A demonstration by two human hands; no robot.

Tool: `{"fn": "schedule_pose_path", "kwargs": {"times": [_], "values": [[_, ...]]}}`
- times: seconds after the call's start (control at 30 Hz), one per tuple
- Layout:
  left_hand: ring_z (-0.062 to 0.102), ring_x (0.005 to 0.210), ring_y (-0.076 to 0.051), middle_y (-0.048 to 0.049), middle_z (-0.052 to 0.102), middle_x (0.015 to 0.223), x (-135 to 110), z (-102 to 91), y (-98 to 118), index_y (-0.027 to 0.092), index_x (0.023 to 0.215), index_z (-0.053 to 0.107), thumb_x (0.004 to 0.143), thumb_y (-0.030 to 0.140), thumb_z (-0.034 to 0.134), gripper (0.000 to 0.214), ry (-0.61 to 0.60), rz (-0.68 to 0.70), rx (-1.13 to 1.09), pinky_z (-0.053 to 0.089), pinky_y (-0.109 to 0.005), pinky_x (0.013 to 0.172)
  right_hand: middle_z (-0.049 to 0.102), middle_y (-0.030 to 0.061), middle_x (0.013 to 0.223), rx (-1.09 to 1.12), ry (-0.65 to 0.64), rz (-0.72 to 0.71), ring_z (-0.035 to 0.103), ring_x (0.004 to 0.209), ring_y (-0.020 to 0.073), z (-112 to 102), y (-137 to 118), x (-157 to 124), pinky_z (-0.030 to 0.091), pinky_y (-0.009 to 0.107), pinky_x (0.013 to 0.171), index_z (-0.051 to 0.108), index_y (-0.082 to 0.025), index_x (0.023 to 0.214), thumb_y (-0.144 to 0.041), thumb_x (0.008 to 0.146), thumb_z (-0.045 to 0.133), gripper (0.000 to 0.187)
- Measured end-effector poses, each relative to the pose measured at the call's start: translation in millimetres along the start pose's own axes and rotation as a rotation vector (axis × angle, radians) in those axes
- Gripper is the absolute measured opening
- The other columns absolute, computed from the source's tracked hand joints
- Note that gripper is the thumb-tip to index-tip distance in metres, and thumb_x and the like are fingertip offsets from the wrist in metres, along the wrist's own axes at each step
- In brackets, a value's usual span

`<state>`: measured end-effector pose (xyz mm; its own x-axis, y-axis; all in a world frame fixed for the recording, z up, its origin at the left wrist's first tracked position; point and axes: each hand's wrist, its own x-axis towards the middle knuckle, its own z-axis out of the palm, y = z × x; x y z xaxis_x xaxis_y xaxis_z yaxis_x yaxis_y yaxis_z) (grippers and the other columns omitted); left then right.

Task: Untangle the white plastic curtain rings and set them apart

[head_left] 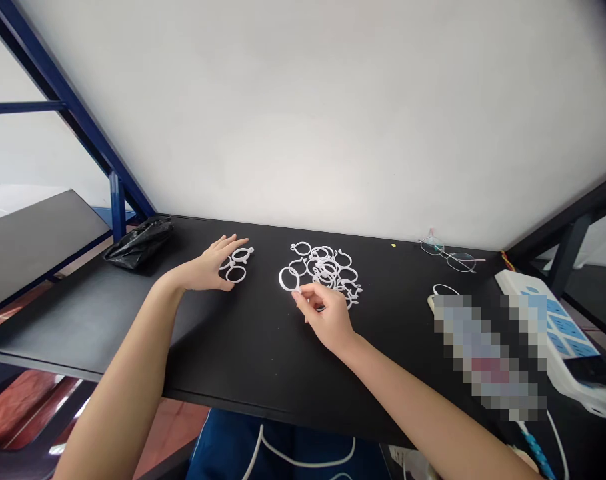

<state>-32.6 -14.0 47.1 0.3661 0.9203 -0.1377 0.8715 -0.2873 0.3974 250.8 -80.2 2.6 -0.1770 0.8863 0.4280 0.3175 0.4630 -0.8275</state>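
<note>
A loose heap of several white plastic rings [327, 268] lies on the black table [243, 347] in front of a white wall. My right hand [325, 313] is at the heap's near left edge, its fingers pinched on one white ring [289, 279] that rests on the table. To the left, my left hand [210, 267] lies open with fingers stretched out, touching a small group of three white rings [237, 263] set apart from the heap.
A crumpled black plastic bag [140, 241] sits at the table's back left. A pair of glasses [450, 255] lies at the back right. A white and blue power strip [553, 327] and cables occupy the right side, beside a blurred patch. Blue metal framing stands at the left.
</note>
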Motion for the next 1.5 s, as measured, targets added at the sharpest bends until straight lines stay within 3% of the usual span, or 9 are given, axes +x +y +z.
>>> {"fn": "schedule_pose_path", "kwargs": {"times": [0.13,0.3,0.33,0.47,0.57,0.87,1.07,1.2,1.5], "values": [[0.014,0.148,-0.037,-0.0076,0.027,0.158,5.5,3.7,2.8,0.028,0.148,0.033,0.072,0.035,0.064,0.083,0.085,0.059,-0.085,0.026,-0.055,0.115,0.064,-0.0013,0.06,0.006,-0.008,0.006,0.055,0.042,0.0096,-0.3,0.0,-0.5,0.046,0.023,0.05,0.062,-0.018,0.076,-0.029,0.089,0.058,0.017],[0.05,0.127,-0.027,-0.0088,0.056,0.135,16.5,23.0,39.7,0.022,0.129,0.052,0.089,0.045,0.053,0.047,0.492,0.192,-0.342,0.039,-0.045,0.109,0.063,-0.0014,0.06,0.008,-0.019,0.027,0.055,0.043,0.0099,0.4,0.0,-0.3,0.046,0.024,0.049,0.063,-0.018,0.079,-0.031,0.089,0.059,0.016],[0.054,0.122,-0.025,-0.0095,0.06,0.129,18.0,29.0,49.4,0.019,0.125,0.054,0.092,0.043,0.05,0.041,0.51,0.258,-0.375,0.04,-0.043,0.108,0.063,-0.0016,0.06,0.007,-0.023,0.034,0.055,0.043,0.0097,0.5,0.1,-0.1,0.045,0.023,0.049,0.063,-0.018,0.079,-0.031,0.089,0.059,0.016],[0.059,0.112,-0.022,-0.011,0.063,0.119,18.9,53.3,78.9,0.017,0.122,0.055,0.096,0.038,0.046,0.035,0.392,0.48,-0.406,0.048,-0.037,0.098,0.061,-0.0028,0.059,0.006,-0.059,0.045,0.054,0.043,0.0091,0.7,0.8,0.2,0.045,0.022,0.048,0.061,-0.019,0.077,-0.031,0.088,0.061,0.017],[0.062,0.097,-0.02,-0.0102,0.065,0.107,17.4,65.4,87.8,0.016,0.118,0.058,0.098,0.037,0.042,0.033,0.34,0.528,-0.401,0.051,-0.032,0.082,0.061,-0.0027,0.06,-0.005,-0.062,0.03,0.055,0.044,0.0094,1.0,1.6,-0.2,0.046,0.023,0.048,0.062,-0.019,0.078,-0.03,0.089,0.06,0.015],[0.051,0.058,-0.012,-0.0011,0.053,0.064,18.5,77.3,87.3,0.014,0.087,0.062,0.102,0.036,0.024,0.047,0.525,0.548,-0.453,0.042,-0.026,0.059,0.065,-0.0004,0.069,-0.004,-0.05,-0.076,0.059,0.047,0.0102,3.5,7.2,-3.9,0.05,0.025,0.054,0.068,-0.02,0.088,-0.027,0.092,0.058,0.013],[0.047,0.053,-0.011,-0.0002,0.05,0.059,16.8,79.0,85.2,0.013,0.08,0.06,0.103,0.039,0.02,0.052,0.616,0.605,-0.456,0.039,-0.024,0.054,0.064,0.0007,0.07,-0.029,-0.146,-0.181,0.06,0.054,0.0119,1.9,6.3,-5.6,0.05,0.027,0.06,0.067,-0.018,0.101,-0.028,0.097,0.049,0.02],[0.046,0.052,-0.01,0.0001,0.048,0.057,15.1,78.9,86.6,0.014,0.077,0.06,0.103,0.039,0.018,0.055,0.62,0.594,-0.467,0.038,-0.024,0.052,0.065,0.0031,0.078,-0.142,-0.198,-0.183,0.059,0.061,0.0129,-0.9,0.5,-4.6,0.047,0.026,0.06,0.063,-0.018,0.094,-0.027,0.1,0.041,0.025],[0.048,0.053,-0.011,-0.0012,0.052,0.06,15.7,80.4,86.8,0.014,0.077,0.06,0.103,0.038,0.018,0.054,0.634,0.574,-0.477,0.04,-0.024,0.054,0.057,-0.0016,0.064,-0.324,-0.187,-0.164,0.05,0.051,0.0108,0.1,-5.2,-4.6,0.035,0.023,0.051,0.053,-0.02,0.081,-0.028,0.1,0.039,0.025]]}}
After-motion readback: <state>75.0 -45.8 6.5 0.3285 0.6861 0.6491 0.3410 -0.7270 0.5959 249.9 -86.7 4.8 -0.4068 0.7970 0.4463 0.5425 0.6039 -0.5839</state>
